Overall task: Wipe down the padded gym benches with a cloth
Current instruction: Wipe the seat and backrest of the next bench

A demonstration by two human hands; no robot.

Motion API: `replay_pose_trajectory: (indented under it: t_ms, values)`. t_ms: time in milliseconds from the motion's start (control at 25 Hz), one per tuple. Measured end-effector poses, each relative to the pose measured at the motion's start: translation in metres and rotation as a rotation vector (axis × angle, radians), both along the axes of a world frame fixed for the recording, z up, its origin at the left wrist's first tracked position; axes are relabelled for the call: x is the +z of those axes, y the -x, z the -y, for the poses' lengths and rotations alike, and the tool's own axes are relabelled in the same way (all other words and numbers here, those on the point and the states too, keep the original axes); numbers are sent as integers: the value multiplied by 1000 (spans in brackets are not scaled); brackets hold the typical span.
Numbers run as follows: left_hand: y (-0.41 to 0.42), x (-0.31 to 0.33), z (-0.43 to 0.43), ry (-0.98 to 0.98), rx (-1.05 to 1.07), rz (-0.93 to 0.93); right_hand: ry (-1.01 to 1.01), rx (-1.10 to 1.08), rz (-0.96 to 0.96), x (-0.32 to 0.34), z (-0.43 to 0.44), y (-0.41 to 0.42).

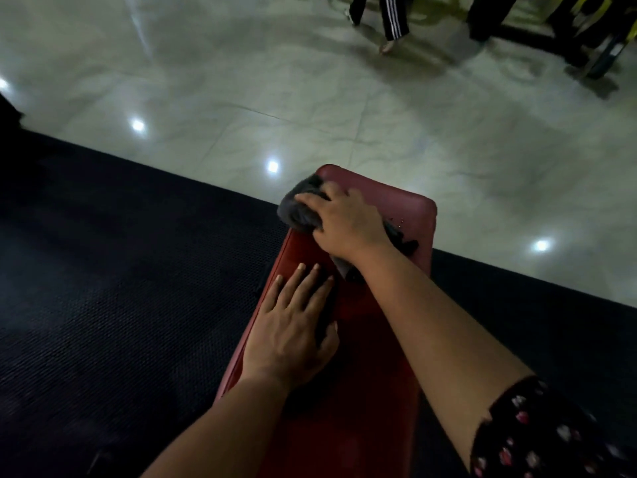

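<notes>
A red padded gym bench (344, 426) runs away from me down the middle of the view. At its far left corner my right hand (344, 222) presses on a dark grey cloth (300, 208), its fingers spread and bent over the bunched fabric. Part of the cloth trails out beside my wrist. My left hand (293, 326) lies flat on the bench pad nearer to me, fingers straight and holding nothing.
Dark textured rubber matting (120, 288) lies under and to both sides of the bench. Beyond it is glossy pale tiled floor (310, 91). At the far top right stand people's legs (389, 15) and black and yellow gym equipment (593, 39).
</notes>
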State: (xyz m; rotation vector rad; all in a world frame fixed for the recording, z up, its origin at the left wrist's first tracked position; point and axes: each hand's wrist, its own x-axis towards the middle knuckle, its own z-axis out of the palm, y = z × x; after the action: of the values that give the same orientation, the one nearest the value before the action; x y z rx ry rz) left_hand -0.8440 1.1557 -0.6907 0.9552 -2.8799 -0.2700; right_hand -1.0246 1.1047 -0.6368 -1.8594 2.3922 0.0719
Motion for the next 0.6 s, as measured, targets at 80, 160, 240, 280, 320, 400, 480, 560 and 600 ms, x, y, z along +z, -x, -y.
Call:
replay_pose_trajectory:
  t_ms: [80, 160, 240, 280, 320, 400, 480, 560, 600]
  values:
    - [1, -3, 1, 10, -4, -13, 17, -144, 35, -1, -31, 16]
    - [2, -5, 2, 10, -3, -46, 11, -223, 39, -2, -72, 34]
    - [3, -8, 2, 18, 2, -49, 16, -295, 7, -4, -109, 51]
    - [2, -10, 2, 31, -1, -49, 31, -350, -11, -4, -119, 57]
    - [2, -10, 2, 36, -1, -48, 47, -416, -17, -4, -122, 62]
    - [2, -11, 2, 43, 5, -55, 69, -531, -11, -4, -107, 71]
    - [2, -11, 2, 36, 5, -59, 102, -529, -30, -5, -77, 69]
    - [1, -8, 1, 38, 12, -59, 145, -413, -32, -6, -41, 51]
    - [1, -7, 0, 49, 8, -55, 161, -347, -34, -7, -24, 37]
